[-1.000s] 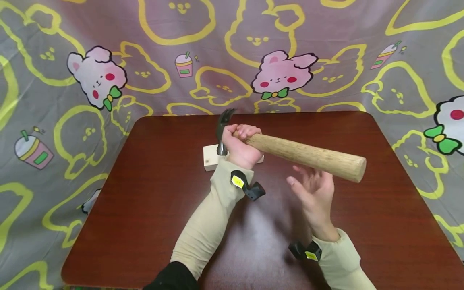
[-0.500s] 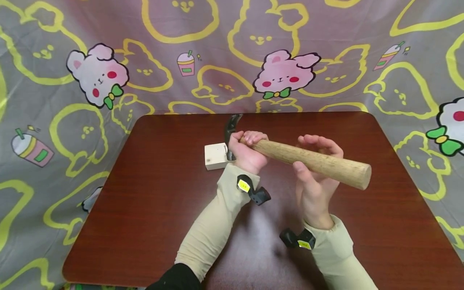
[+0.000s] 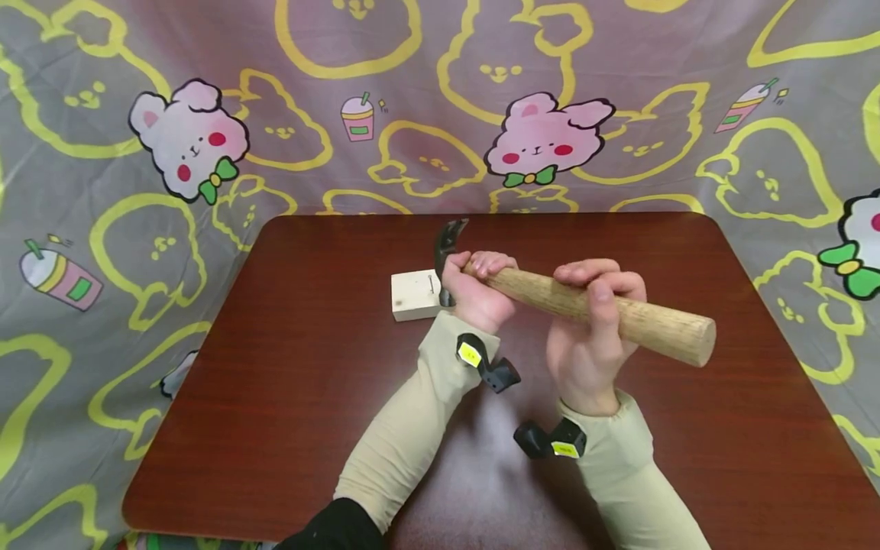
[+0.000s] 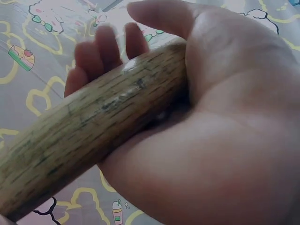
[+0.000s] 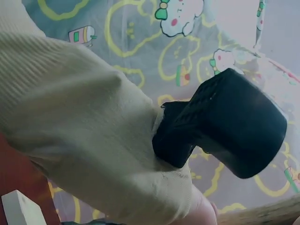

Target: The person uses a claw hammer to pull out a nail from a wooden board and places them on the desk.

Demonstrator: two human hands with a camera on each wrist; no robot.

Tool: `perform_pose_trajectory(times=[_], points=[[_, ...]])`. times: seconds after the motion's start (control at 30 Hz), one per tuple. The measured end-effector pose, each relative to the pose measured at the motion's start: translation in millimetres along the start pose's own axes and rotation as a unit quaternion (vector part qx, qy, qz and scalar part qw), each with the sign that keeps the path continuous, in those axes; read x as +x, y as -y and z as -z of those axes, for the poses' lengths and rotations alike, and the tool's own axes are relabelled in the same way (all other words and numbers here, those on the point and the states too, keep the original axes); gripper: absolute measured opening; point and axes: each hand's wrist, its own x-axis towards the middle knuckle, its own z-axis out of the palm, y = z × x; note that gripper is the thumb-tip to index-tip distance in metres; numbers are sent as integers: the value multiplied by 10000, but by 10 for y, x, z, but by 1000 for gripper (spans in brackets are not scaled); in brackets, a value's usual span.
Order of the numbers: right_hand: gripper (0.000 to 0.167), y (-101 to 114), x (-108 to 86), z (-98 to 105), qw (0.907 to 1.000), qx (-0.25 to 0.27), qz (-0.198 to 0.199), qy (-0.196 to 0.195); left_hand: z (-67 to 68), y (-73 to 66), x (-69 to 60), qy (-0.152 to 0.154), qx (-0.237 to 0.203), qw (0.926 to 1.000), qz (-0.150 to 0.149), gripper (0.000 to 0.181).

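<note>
In the head view, my left hand grips a claw hammer at the top of its wooden handle, just below the dark metal head. Thumb and fingers of my right hand close round the same handle nearer its butt end. The handle slants down to the right, above the table. A pale wooden block lies behind the hammer head, which hides its right part; a thin nail shows on it. The left wrist view shows the handle lying across the left palm.
The brown table has rounded corners. Patterned cloth hangs behind it and along both sides. Black wrist mounts sit on both cuffs; in the right wrist view one mount and a beige sleeve fill much of the picture.
My right hand has risen from below the handle and taken hold of it. The left hand and hammer head have shifted slightly right, uncovering the nail on the block.
</note>
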Motion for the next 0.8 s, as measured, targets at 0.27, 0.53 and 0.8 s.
perform_pose_trajectory(times=[0.27,0.53,0.8], points=[[39,-61,79,-115,9993,140,130,-312,-8,-25,-11,-53,-99,9999,84,21],[38,-26,242,-231,9971,27,508,-563,22,71,-27,-870,688,9937,-159,25],[34,136,445,-364,9960,-164,671,-560,42,-132,-237,-207,3831,9026,1952,40]])
